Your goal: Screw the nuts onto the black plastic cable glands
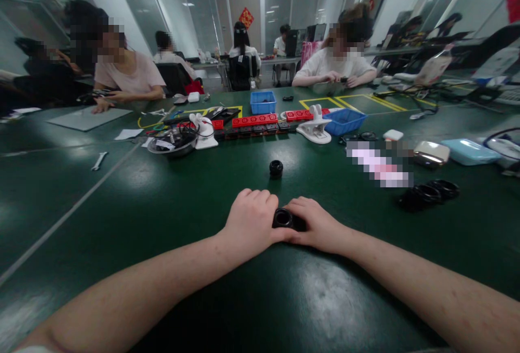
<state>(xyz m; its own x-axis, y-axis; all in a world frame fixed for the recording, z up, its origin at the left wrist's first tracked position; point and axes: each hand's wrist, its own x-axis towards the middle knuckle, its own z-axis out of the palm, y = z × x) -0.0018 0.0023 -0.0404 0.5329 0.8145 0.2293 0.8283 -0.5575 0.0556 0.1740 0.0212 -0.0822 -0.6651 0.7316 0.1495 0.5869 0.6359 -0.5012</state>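
Close in front of me, a black round part with a ring-like open top point(283, 217) stands on the green table point(227, 299). My left hand point(252, 216) is closed against its left side. From the right, my right hand point(319, 226) curls round it, and the thumbs meet at the near side. The fingers hide much of the part. A similar black ribbed part point(276, 169) stands alone a little farther off. To the right lie several black rings point(428, 194), bunched together.
Farther back are red power strips point(254, 121), white clips point(314, 128), blue bins point(263, 103) and a bowl of dark parts point(173, 142). A wrench point(99, 161) lies left; a light-blue case point(470, 151) lies right. Co-workers sit across the table.
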